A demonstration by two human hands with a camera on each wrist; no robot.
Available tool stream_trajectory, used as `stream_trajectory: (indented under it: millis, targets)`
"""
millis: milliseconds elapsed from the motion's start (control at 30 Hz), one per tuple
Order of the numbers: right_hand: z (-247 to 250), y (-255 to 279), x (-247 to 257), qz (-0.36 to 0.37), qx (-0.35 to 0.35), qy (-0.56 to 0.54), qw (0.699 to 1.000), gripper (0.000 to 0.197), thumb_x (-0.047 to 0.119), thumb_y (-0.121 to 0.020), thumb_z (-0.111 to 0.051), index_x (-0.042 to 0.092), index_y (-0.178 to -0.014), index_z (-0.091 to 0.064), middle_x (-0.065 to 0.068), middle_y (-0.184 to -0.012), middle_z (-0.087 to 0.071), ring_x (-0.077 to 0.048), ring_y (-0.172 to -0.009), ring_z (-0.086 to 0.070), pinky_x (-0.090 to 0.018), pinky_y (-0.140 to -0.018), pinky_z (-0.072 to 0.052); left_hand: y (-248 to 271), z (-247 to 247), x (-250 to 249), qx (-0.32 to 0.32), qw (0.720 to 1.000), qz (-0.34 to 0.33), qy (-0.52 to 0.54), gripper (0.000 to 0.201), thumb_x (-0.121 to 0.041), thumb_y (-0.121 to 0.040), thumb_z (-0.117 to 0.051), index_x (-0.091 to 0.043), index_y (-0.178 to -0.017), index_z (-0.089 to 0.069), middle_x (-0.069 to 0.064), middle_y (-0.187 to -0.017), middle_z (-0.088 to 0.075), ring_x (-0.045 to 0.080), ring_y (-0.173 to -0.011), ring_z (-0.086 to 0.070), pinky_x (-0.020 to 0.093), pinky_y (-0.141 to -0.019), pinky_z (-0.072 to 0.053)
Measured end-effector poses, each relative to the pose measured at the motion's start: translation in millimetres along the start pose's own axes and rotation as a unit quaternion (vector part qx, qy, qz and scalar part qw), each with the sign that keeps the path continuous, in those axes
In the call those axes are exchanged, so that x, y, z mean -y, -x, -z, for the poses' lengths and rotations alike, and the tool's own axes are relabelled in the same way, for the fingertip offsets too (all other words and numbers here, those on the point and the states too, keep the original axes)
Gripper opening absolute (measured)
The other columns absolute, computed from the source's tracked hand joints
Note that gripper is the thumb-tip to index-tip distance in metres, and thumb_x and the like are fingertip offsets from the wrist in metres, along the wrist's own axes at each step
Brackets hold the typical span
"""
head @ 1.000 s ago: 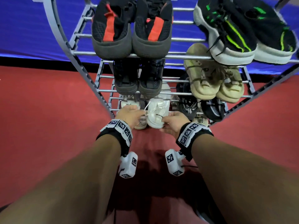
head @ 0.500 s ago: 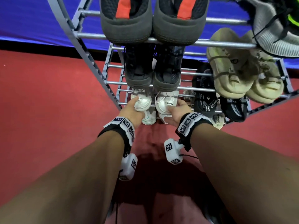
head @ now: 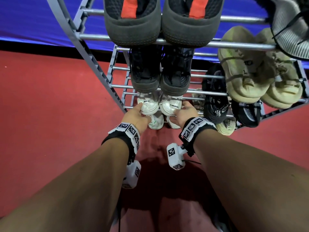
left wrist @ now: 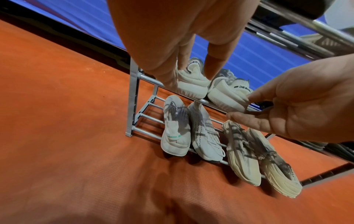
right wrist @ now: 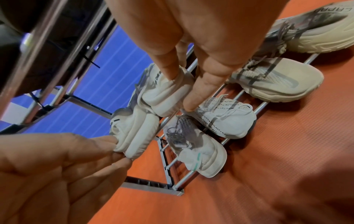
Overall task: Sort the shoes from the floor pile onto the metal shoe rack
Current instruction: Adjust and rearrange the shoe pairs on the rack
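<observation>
A pair of white sneakers sits heel-out on the second-lowest shelf of the metal rack (head: pixel 93 37). My left hand (head: pixel 137 114) pinches the heel of the left white sneaker (head: pixel 148 106), thumb and fingers on either side of it (left wrist: pixel 191 84). My right hand (head: pixel 185 113) pinches the heel of the right white sneaker (head: pixel 171 106), marked "DESIGN", with thumb and fingertip (right wrist: pixel 166 94). In the right wrist view the left hand (right wrist: pixel 76 151) grips the other sneaker (right wrist: pixel 134 136) at its sole edge. Both soles rest on the shelf's front bar.
Below, the bottom shelf holds white knit shoes (left wrist: pixel 176 128) and beige shoes (left wrist: pixel 249 151). Black shoes (head: pixel 145 72) sit just above the hands, black-and-red ones (head: pixel 133 19) on top. Beige (head: pixel 242 72) and black lettered pairs (head: pixel 215 97) fill the right. Red floor (head: pixel 50 114) lies left.
Both hands have pushed the white pair forward and up onto the shelf under the black shoes. The head view has come closer to the rack.
</observation>
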State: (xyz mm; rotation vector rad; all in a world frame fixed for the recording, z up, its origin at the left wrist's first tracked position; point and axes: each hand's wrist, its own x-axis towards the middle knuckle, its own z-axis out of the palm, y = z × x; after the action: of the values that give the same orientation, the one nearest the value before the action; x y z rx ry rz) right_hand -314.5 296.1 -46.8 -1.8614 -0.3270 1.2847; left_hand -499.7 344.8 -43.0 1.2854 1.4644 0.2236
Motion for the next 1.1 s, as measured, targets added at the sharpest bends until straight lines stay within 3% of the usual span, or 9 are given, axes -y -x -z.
stream_trajectory:
  millis: [233,433,600,667,767,833,900,967,1100]
  targets:
    - [-2.7,-1.2,-3.1,0.025,-0.005,0.051,0.998,0.037,-0.001,-0.092,-0.059,0.036,-0.086,-0.057,-0.007,-0.094,-0.073,-0.033,-0.090,-0.075,-0.052,-0.086,-0.062,-0.5,-4.9,10.6,-0.009,1.000,-0.026,0.009,0.102,-0.032,-0.065,-0.069,-0.024,-0.158,-0.026,-0.007,-0.151,-0.050,0.012,-0.134,-0.052,0.039,-0.115,-0.042]
    - [0.4,-4.3,0.7,0.020,-0.014,0.077,0.997,0.032,-0.002,-0.088,-0.058,0.030,-0.086,-0.059,-0.010,-0.092,-0.072,-0.037,-0.089,-0.074,-0.056,-0.084,-0.061,-1.4,-5.0,5.7,0.007,0.999,-0.013,-0.046,0.108,-0.038,-0.063,-0.065,-0.024,-0.160,-0.019,-0.006,-0.161,-0.037,0.015,-0.143,-0.043,0.040,-0.118,-0.037]
    - [2.2,-7.9,-0.8,0.015,-0.011,0.100,0.995,0.030,0.000,-0.086,-0.058,0.029,-0.091,-0.058,-0.009,-0.095,-0.072,-0.038,-0.090,-0.073,-0.056,-0.084,-0.062,4.1,-5.8,3.4,-0.004,0.992,-0.021,-0.123,0.094,-0.025,-0.084,-0.069,-0.022,-0.161,-0.015,-0.003,-0.165,-0.026,0.017,-0.149,-0.031,0.039,-0.122,-0.030]
    - [2.1,-5.8,-0.6,0.017,-0.013,0.110,0.994,0.029,0.000,-0.087,-0.057,0.029,-0.092,-0.058,-0.008,-0.094,-0.072,-0.035,-0.086,-0.074,-0.054,-0.080,-0.063,3.3,-7.5,6.4,-0.004,0.990,-0.020,-0.142,0.097,-0.031,-0.083,-0.072,-0.027,-0.161,-0.015,-0.005,-0.166,-0.025,0.017,-0.150,-0.029,0.040,-0.121,-0.031]
    - [2.9,1.5,4.4,0.017,-0.007,0.137,0.990,0.031,0.003,-0.090,-0.059,0.023,-0.114,-0.059,0.000,-0.095,-0.068,-0.022,-0.083,-0.068,-0.038,-0.077,-0.061,7.6,-9.1,6.5,0.001,0.988,-0.026,-0.151,0.099,-0.037,-0.080,-0.074,-0.033,-0.160,-0.017,-0.006,-0.166,-0.022,0.018,-0.150,-0.029,0.042,-0.121,-0.032]
    - [2.5,7.7,5.0,0.004,0.004,0.119,0.993,0.045,0.008,-0.089,-0.061,0.023,-0.131,-0.056,0.002,-0.096,-0.064,-0.022,-0.082,-0.063,-0.036,-0.078,-0.058,15.5,-10.2,2.6,-0.020,0.987,-0.029,-0.156,0.092,-0.032,-0.085,-0.073,-0.028,-0.160,-0.020,-0.003,-0.167,-0.018,0.019,-0.150,-0.028,0.042,-0.121,-0.031]
    - [7.1,10.5,2.6,-0.013,0.005,0.093,0.996,0.068,0.016,-0.079,-0.064,0.025,-0.144,-0.049,-0.001,-0.100,-0.065,-0.026,-0.086,-0.061,-0.045,-0.090,-0.058,27.2,-11.5,-6.2,-0.061,0.985,-0.036,-0.157,0.080,-0.030,-0.089,-0.069,-0.025,-0.158,-0.028,0.003,-0.163,-0.025,0.024,-0.144,-0.038,0.041,-0.117,-0.037]
    - [18.3,22.5,5.1,-0.016,0.018,0.105,0.994,0.064,0.016,-0.082,-0.067,0.017,-0.144,-0.052,-0.005,-0.106,-0.062,-0.026,-0.094,-0.060,-0.047,-0.099,-0.056,39.4,-15.0,-16.7,-0.091,0.981,-0.043,-0.166,0.067,-0.028,-0.091,-0.063,-0.022,-0.153,-0.038,0.007,-0.155,-0.037,0.027,-0.132,-0.051,0.040,-0.111,-0.044]
    - [59.5,45.6,8.2,-0.029,0.063,0.108,0.992,0.031,0.011,-0.094,-0.062,0.009,-0.125,-0.064,-0.012,-0.114,-0.069,-0.026,-0.094,-0.071,-0.037,-0.075,-0.063,62.7,-37.4,-43.3,-0.063,0.989,-0.053,-0.123,0.030,-0.018,-0.092,-0.057,-0.020,-0.122,-0.063,0.002,-0.112,-0.069,0.016,-0.091,-0.066,0.023,-0.080,-0.054]
